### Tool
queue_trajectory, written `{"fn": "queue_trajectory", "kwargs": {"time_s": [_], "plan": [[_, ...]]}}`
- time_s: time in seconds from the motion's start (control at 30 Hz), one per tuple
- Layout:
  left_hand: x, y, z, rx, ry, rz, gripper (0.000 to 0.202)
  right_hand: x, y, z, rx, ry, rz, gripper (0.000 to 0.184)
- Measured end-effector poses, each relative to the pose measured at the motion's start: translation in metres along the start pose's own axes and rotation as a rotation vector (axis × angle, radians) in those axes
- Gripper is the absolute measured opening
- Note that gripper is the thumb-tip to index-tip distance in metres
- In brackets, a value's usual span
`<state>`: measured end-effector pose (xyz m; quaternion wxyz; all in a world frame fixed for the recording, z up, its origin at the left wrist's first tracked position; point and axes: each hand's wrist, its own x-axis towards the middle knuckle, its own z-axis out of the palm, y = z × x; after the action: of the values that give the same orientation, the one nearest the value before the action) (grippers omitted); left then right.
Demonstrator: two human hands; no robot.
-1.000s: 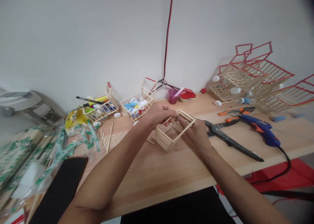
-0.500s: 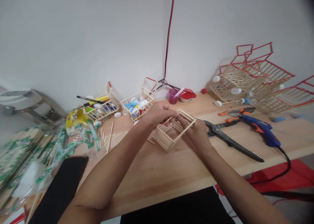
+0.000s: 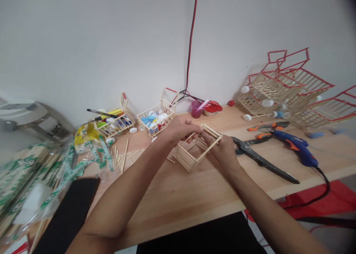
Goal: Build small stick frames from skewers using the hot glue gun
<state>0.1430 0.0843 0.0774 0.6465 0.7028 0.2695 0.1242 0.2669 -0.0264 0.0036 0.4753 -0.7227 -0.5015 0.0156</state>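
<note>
A small box-shaped frame of wooden sticks point(image 3: 187, 160) is held tilted over the middle of the table. My left hand point(image 3: 182, 129) pinches at its far upper edge, thumb and fingertips pressed together. Whether a separate stick lies in that pinch cannot be made out. My right hand point(image 3: 222, 148) is closed around the right side of the frame, with its thumb reaching inside toward the left fingertips. Short cut sticks point(image 3: 119, 159) lie left of the frame, and black-handled shears point(image 3: 258, 159) lie right of my right hand.
Behind my hands stand two stick baskets, one with bottle caps point(image 3: 155, 120), one with paint tubes point(image 3: 115, 120). Red-trimmed stick carts point(image 3: 289, 83) crowd the back right. A blue glue gun point(image 3: 297, 146) and orange-handled pliers point(image 3: 268, 127) lie right; packaged sticks point(image 3: 25, 176) lie left.
</note>
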Motion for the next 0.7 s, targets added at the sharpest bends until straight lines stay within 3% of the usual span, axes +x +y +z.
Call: {"fn": "queue_trajectory", "kwargs": {"time_s": [0.7], "plan": [[0.0018, -0.0031, -0.0008, 0.008, -0.02, 0.029, 0.025, -0.0002, 0.0015, 0.0013, -0.037, 0.026, -0.021, 0.047]]}}
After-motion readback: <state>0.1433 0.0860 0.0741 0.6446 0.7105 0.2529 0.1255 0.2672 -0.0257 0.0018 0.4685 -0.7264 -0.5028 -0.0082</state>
